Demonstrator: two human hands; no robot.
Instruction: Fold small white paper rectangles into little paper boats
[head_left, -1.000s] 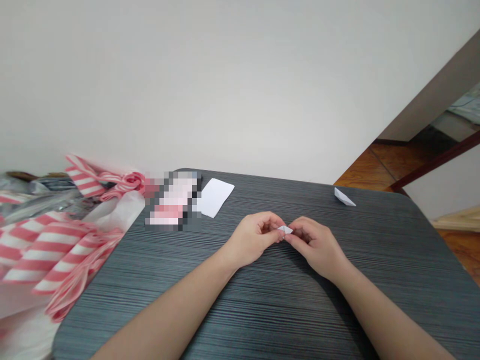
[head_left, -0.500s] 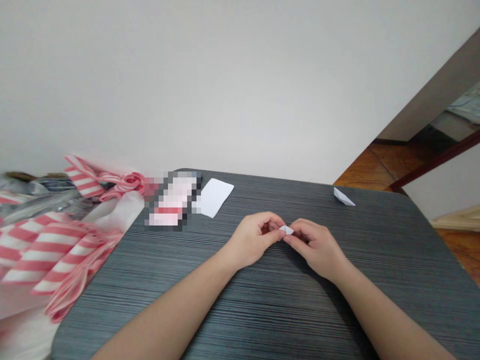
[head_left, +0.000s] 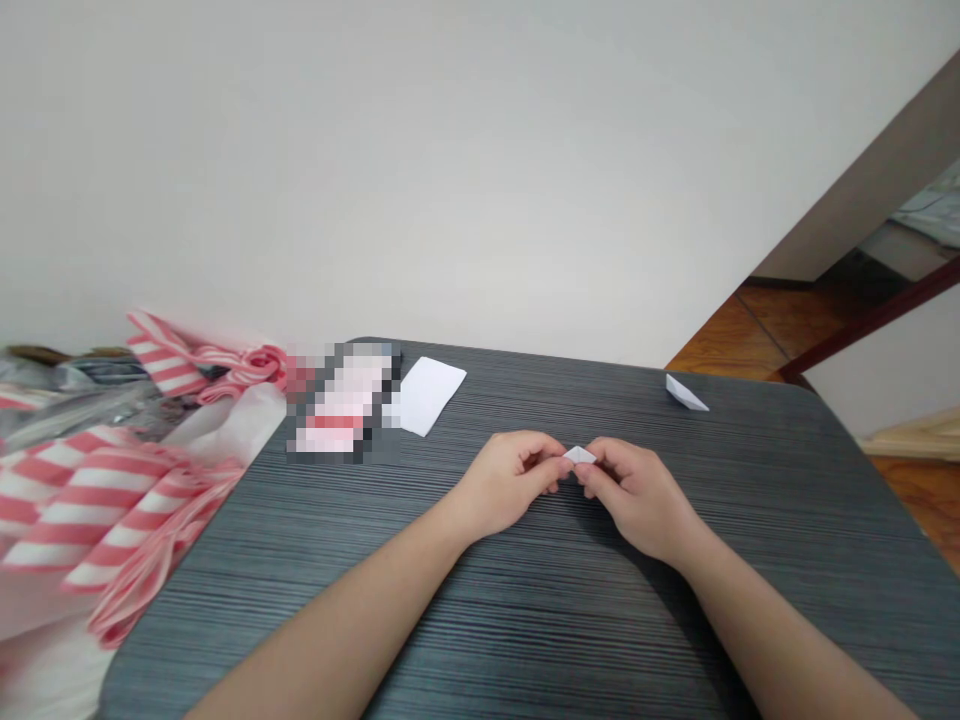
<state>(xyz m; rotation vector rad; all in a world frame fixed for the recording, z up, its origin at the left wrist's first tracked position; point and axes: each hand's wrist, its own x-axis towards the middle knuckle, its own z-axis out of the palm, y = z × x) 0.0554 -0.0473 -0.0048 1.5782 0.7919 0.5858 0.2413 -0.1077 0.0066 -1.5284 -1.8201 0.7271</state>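
A tiny folded white paper piece is pinched between both my hands over the middle of the dark striped table. My left hand grips its left side with fingers curled closed. My right hand grips its right side, fingers also closed round it. Most of the paper is hidden by my fingertips.
A flat white paper sheet lies at the table's far left. A small folded paper boat sits near the far right corner. Red-and-white striped plastic bags pile up past the left edge. A white wall stands behind; orange floor shows at right.
Both hands shifted very slightly and the small paper piece between them shows a little more as a white triangle. Nothing else moved.
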